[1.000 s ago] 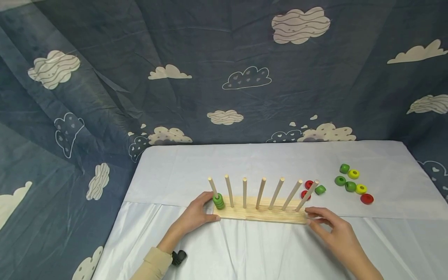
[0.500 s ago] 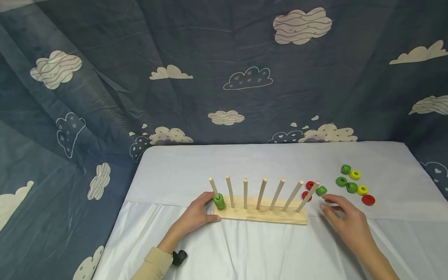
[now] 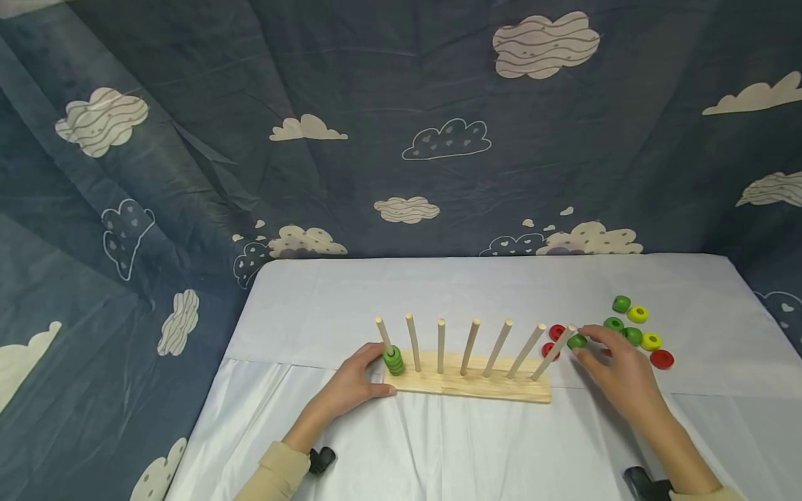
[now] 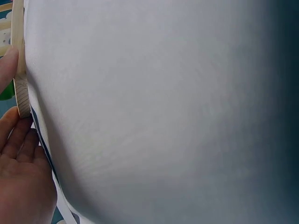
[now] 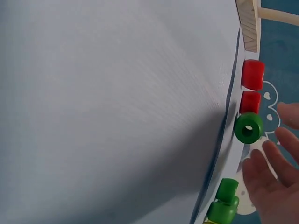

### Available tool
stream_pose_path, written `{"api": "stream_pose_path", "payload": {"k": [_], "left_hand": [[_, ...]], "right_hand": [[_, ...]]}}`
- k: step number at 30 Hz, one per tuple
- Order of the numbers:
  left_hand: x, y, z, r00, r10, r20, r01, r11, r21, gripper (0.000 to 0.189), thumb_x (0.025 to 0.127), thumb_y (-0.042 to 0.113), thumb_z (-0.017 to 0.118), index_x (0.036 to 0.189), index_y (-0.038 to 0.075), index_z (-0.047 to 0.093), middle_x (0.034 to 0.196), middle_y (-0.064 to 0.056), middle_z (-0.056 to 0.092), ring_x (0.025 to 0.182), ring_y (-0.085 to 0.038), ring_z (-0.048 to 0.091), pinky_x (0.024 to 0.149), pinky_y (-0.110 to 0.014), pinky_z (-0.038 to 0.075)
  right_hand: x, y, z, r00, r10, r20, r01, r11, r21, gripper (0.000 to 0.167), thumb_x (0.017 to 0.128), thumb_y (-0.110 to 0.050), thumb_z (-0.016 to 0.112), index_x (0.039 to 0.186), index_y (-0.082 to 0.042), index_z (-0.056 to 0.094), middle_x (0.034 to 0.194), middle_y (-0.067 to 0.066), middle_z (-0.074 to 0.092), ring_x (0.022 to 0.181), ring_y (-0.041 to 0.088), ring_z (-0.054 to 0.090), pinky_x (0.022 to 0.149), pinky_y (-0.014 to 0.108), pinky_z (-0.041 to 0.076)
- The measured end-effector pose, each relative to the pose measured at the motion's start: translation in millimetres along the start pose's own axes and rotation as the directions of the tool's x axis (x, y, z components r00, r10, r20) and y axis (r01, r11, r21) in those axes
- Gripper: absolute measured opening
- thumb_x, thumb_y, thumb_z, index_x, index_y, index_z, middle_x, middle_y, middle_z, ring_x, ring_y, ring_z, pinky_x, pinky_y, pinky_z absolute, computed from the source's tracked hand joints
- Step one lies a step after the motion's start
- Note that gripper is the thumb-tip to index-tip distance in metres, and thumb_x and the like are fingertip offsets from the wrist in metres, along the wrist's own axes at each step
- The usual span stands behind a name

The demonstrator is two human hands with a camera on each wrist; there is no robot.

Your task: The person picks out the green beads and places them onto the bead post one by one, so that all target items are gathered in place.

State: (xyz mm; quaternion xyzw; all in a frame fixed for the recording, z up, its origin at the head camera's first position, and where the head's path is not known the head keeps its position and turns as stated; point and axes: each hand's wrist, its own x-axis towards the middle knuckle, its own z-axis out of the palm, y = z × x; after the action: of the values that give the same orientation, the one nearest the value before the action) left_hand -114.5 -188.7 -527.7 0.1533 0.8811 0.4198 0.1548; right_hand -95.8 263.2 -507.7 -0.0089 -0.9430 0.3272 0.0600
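A wooden peg board (image 3: pixel 466 387) with a row of several upright pegs lies on the white cloth. Several green beads (image 3: pixel 393 362) are stacked low on its leftmost peg. My left hand (image 3: pixel 352 381) grips the board's left end, thumb at the front edge and fingers behind; the left wrist view shows the thumb on the wood. Past the board's right end, my right hand (image 3: pixel 622 376) reaches over a single green bead (image 5: pixel 239 127), thumb and fingers parted around it. In the right wrist view the fingertips are just short of that bead, whose hole shows.
Two red beads (image 3: pixel 556 332) lie behind the rightmost peg. Farther right sit several green beads (image 3: pixel 622 303), two yellow beads (image 3: pixel 651 341) and a red bead (image 3: pixel 661 359). A dark cloud-patterned curtain (image 3: pixel 376 83) hangs behind the table.
My right hand has left the board's right end and moved right and away from me to the nearest green bead. My left hand stays on the board's left end.
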Motion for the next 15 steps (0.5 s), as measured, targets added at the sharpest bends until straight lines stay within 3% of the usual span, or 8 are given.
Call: {"api": "stream_pose_path", "payload": {"k": [15], "left_hand": [[-0.1, 1.8, -0.9, 1.000, 0.000, -0.001, 0.000, 1.000, 0.005, 0.077, 0.078, 0.035, 0.084, 0.144, 0.017, 0.048, 0.143, 0.004, 0.048, 0.139, -0.021, 0.037, 0.114, -0.043, 0.031]], "right_hand": [[7.5, 8.2, 14.4, 0.997, 0.071, 0.039, -0.070, 0.997, -0.028, 0.047, 0.086, -0.004, 0.072, 0.129, 0.006, 0.056, 0.122, 0.032, 0.058, 0.108, 0.051, 0.057, 0.084, 0.058, 0.051]]}}
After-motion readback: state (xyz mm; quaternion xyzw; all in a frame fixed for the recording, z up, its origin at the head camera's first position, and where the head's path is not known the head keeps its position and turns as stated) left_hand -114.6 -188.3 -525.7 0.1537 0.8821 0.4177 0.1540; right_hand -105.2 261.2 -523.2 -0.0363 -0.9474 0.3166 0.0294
